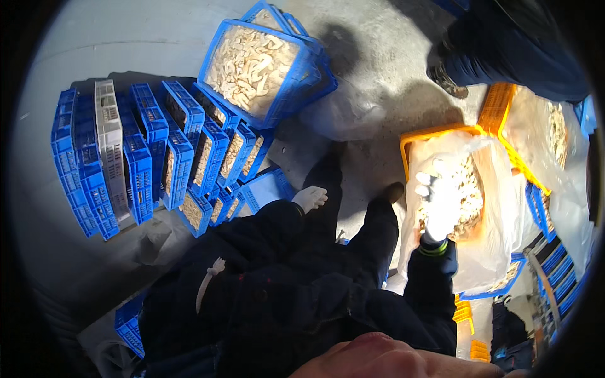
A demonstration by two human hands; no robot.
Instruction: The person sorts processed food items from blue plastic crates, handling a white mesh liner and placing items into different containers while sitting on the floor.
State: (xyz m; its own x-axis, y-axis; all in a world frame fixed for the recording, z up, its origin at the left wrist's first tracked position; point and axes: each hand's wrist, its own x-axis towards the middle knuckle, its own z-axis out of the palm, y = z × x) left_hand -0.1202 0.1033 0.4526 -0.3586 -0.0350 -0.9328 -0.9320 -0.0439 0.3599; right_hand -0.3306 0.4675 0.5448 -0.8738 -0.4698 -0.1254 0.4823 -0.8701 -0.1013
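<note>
My right hand (439, 203), in a white glove washed out by bright light, is over the orange crate (427, 134). Its fingers look spread, and nothing shows between them; whether it touches the pale sliced pieces (468, 193) below is unclear. They look like sliced mushrooms and lie in a clear plastic liner (491, 255) draped over the crate's rim. My left hand (310, 199), gloved in white too, hangs by my leg with loosely extended fingers and no visible object. Nearest it is a blue tray (268, 189) low on the floor.
Tall stacks of blue mesh trays (182, 146) and a white tray (108, 141) stand left. A blue tray of slices (250, 71) tops another stack ahead. Another person's leg (496, 66) is at upper right, near a second orange crate (496, 106). Plastic film (345, 115) lies on the floor.
</note>
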